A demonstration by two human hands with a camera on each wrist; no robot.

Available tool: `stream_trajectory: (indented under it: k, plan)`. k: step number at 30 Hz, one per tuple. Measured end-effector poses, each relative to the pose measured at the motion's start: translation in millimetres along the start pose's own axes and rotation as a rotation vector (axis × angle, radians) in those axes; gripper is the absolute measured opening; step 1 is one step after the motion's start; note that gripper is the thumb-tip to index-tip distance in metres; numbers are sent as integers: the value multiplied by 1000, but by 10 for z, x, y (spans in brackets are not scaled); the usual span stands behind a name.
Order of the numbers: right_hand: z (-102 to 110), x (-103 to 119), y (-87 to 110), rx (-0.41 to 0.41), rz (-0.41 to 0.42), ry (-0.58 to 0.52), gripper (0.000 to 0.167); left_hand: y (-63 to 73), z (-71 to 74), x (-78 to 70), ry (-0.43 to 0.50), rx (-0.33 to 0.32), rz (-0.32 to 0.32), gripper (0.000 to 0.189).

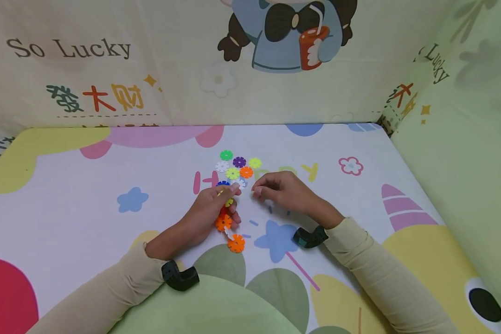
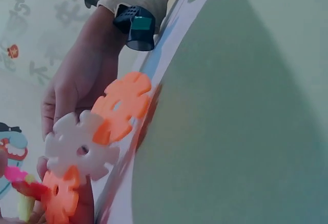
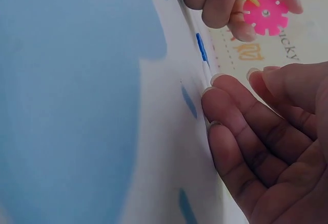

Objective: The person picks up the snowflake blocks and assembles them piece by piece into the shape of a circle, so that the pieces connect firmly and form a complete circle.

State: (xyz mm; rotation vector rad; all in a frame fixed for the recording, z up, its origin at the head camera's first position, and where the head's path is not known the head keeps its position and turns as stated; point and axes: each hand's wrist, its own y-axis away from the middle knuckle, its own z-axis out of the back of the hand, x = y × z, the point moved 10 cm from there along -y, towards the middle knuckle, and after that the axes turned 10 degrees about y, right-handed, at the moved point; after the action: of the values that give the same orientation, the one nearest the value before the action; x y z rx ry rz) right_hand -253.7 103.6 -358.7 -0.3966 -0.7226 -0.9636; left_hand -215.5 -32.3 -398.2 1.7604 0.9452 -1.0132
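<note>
My left hand (image 1: 206, 211) grips a chain of slotted flower-shaped plastic discs that hangs below its fingers. The chain ends in an orange disc (image 1: 236, 243), which joins a white disc (image 2: 64, 142) and another orange disc (image 2: 61, 203). Red and yellow pieces are partly covered by the fingers. A pink disc (image 3: 271, 19) sticks out by the left fingertips in the right wrist view. Just to the right, my right hand (image 1: 290, 192) hovers low over the table, fingers loosely bent, nothing visible between them; a gap separates it from the chain.
Beyond the hands lie loose discs: green (image 1: 226, 155), purple (image 1: 239, 162), orange (image 1: 246, 172), white (image 1: 222, 166) and several others. A blue disc (image 1: 223, 183) is partly hidden by the left hand. Printed cloth (image 1: 183, 60) walls the table's back and right side.
</note>
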Motion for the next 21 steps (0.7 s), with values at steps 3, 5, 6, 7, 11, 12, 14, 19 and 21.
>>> stream_trajectory:
  k: [3, 5, 6, 7, 11, 12, 14, 19, 21]
  plan:
    - [17, -3, -26, -3, 3, -15, 10, 14, 12, -13, 24, 4, -7, 43]
    - [42, -4, -49, -8, 3, -21, 10, 22, 20, -21, 38, 2, -12, 41]
    - [62, -10, -61, -17, 1, -16, 10, 27, 22, -24, 44, -2, -12, 40]
    - [89, -19, -72, -30, -5, -10, 10, 31, 23, -24, 50, -4, -12, 39]
    - [221, -93, -109, -104, -44, 60, 12, 34, 9, -2, 49, -5, -7, 41]
    - [250, -120, -119, -120, -55, 79, 13, 36, 5, 10, 46, -8, -1, 42]
    - [291, -174, -149, -140, -78, 112, 15, 37, 5, 37, 36, -21, 11, 43]
    - [356, -256, -291, -149, -100, 151, 20, 44, 18, 69, 25, -52, 27, 42]
    - [381, -258, -359, -146, -100, 168, 21, 47, 16, 55, 30, -49, 17, 41]
